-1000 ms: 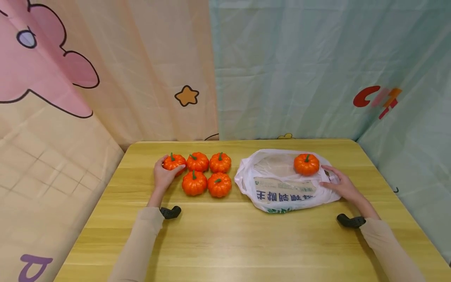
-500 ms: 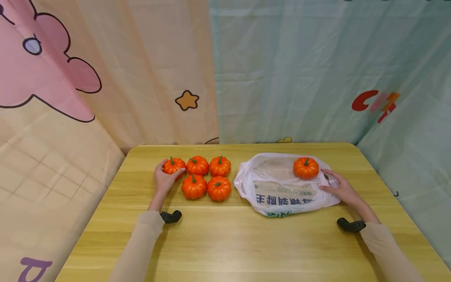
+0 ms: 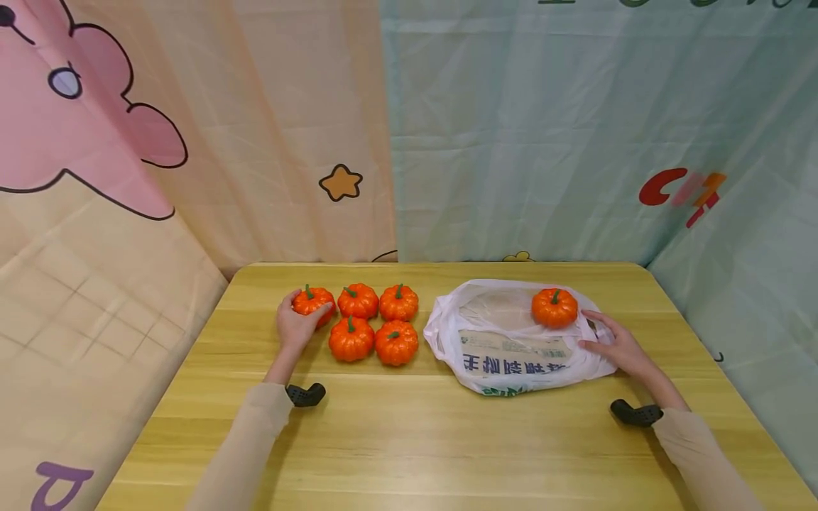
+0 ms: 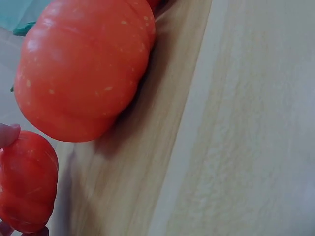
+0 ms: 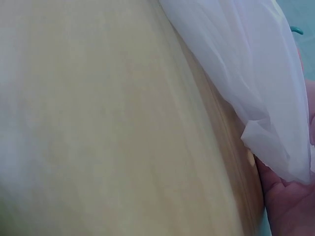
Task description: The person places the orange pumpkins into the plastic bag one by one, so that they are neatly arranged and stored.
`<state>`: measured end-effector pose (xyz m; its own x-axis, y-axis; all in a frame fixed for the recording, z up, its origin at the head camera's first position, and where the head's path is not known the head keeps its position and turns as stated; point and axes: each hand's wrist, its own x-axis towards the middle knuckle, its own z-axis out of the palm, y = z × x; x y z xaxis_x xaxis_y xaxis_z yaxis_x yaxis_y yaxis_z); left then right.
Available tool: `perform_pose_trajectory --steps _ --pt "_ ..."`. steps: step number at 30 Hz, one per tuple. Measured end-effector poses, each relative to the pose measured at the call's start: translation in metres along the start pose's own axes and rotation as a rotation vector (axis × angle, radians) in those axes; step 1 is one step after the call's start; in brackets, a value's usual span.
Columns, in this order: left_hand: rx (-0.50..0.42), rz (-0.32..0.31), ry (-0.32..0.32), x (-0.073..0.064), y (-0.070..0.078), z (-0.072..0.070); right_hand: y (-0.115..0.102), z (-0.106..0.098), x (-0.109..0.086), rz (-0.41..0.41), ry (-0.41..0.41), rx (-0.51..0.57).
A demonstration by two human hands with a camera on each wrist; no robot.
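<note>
My left hand (image 3: 296,327) grips a small orange pumpkin (image 3: 314,304) with a green stem at the table's back left, thumb and fingers around its sides. Part of that pumpkin (image 4: 28,182) shows at the left edge of the left wrist view, beside a closer pumpkin (image 4: 88,69). To the right lies a white plastic bag (image 3: 441,330) with green and dark blue print, and one pumpkin (image 3: 554,307) rests at its back right. My right hand (image 3: 621,345) holds the bag's right edge. In the right wrist view the white plastic (image 5: 236,54) covers much of this hand (image 5: 293,209).
Several more pumpkins sit close together right of the held one, including one at the back (image 3: 399,303) and one in front (image 3: 397,343). The wooden table (image 3: 447,447) extends toward me. Printed curtains (image 3: 287,135) hang behind the table and at both sides.
The head view has tilted up a little, so the table sits lower in it. My left hand and its pumpkin have shifted very slightly left; the right hand stays at the bag.
</note>
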<state>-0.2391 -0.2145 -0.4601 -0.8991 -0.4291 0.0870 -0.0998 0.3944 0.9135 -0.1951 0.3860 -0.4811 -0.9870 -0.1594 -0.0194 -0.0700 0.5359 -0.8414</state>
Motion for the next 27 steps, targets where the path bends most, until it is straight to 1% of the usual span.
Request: perform_pose_trajectory --steps 4,6,10,13,16,19,21,27 --pt "0.000 0.019 0.042 0.001 0.006 -0.003 -0.001 0.000 0.001 0.000 0.005 0.001" --pt "0.003 0.033 0.059 0.001 0.012 -0.005 0.000 -0.001 0.001 -0.006 0.012 -0.003" --pt "-0.005 0.062 0.085 0.000 0.028 -0.011 0.000 -0.001 0.001 -0.017 0.021 -0.005" --pt "-0.017 0.079 0.084 -0.001 0.041 -0.015 -0.001 -0.001 0.002 -0.015 0.018 -0.007" --pt "-0.032 0.103 0.070 -0.002 0.052 -0.016 0.000 -0.002 0.002 -0.010 0.012 -0.008" --pt "-0.061 0.140 0.049 -0.005 0.063 -0.013 0.000 -0.002 0.003 -0.008 0.013 -0.007" --pt "-0.077 0.155 0.028 -0.010 0.070 -0.011 -0.001 -0.002 0.002 -0.009 0.014 -0.002" --pt "-0.097 0.165 -0.051 -0.029 0.087 0.001 -0.001 0.000 0.000 -0.019 0.011 0.004"
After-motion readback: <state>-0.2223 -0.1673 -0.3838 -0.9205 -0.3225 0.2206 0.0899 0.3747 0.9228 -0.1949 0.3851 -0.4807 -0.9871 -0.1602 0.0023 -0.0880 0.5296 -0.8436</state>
